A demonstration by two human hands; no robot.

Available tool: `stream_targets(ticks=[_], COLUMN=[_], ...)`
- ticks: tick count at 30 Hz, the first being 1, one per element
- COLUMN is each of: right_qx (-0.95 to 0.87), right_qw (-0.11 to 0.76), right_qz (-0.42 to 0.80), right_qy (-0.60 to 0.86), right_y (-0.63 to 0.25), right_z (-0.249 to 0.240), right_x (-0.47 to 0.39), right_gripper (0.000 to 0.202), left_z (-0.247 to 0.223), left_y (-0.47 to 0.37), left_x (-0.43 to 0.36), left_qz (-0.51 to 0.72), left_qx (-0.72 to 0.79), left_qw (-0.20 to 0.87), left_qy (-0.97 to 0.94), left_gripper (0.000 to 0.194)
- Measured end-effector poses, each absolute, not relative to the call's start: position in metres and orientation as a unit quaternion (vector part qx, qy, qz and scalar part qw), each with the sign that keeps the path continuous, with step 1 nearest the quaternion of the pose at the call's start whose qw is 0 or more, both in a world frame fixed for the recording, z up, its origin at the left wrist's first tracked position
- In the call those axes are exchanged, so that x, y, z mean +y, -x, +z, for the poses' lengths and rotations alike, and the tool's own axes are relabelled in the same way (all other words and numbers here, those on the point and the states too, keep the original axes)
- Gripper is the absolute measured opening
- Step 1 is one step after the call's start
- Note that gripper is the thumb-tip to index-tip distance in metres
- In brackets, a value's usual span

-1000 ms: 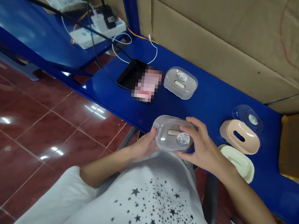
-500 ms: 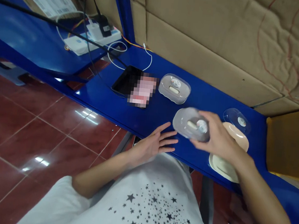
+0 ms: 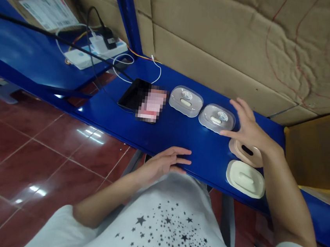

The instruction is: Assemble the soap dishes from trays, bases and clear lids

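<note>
Two clear-lidded oval cases stand side by side on the blue shelf (image 3: 163, 139): the left case (image 3: 186, 101) and the right case (image 3: 217, 118), each with a round sticker and a pale bar on top. My right hand (image 3: 245, 126) is open at the right case's right side, thumb by its edge, holding nothing. A beige oval piece with a dark slot (image 3: 246, 152) lies partly under my right wrist. In front of it is a cream oval piece (image 3: 245, 179) with a raised handle. My left hand (image 3: 168, 164) is open and empty over the shelf's front edge.
A black tray (image 3: 134, 94) and a blurred pink object (image 3: 151, 104) sit left of the cases. Farther left are a white power strip (image 3: 96, 51) with plugs and cables. Cardboard (image 3: 209, 41) lines the back; a brown box (image 3: 312, 150) stands right.
My right hand has set the clear-lidded case down beside the other one, let go and opened. My left hand stays open, a little lower against the shelf. The view has shifted slightly.
</note>
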State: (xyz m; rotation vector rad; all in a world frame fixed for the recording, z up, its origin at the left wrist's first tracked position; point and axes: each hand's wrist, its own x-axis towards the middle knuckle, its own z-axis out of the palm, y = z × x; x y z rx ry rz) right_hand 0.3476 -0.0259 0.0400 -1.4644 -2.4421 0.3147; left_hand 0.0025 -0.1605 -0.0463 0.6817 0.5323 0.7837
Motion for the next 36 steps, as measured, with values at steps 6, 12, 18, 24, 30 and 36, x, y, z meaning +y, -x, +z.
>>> stream_targets(ticks=[6, 12, 18, 24, 30, 36], right_qx=[-0.835, -0.808, -0.831, -0.908, -0.797, -0.724], right_qw=[0.106, 0.064, 0.202, 0.212, 0.28, 0.17], right_qz=[0.152, 0.029, 0.065, 0.054, -0.051, -0.14], right_qy=[0.518, 0.585, 0.514, 0.357, 0.533, 0.654], right_y=[-0.362, -0.37, -0.322, -0.262, -0.318, -0.377], right_z=[0.066, 0.01, -0.002, 0.014, 0.004, -0.029], right_x=[-0.155, -0.259, -0.27, -0.226, -0.189, -0.174], right_gripper=[0.03, 0.043, 0.031, 0.024, 0.04, 0.04], left_z=[-0.044, -0.044, -0.044, -0.042, -0.035, -0.03], left_y=[0.001, 0.002, -0.009, -0.028, -0.02, -0.013], left_x=[-0.163, -0.165, -0.171, -0.188, -0.179, -0.156], left_qz=[0.356, 0.34, 0.291, 0.325, 0.409, 0.391], left_qx=[0.249, 0.25, 0.215, 0.145, 0.205, 0.245], left_qw=[0.837, 0.852, 0.893, 0.917, 0.881, 0.878], left_qy=[-0.332, -0.31, -0.269, -0.18, -0.118, -0.13], left_gripper=[0.03, 0.033, 0.047, 0.078, 0.077, 0.063])
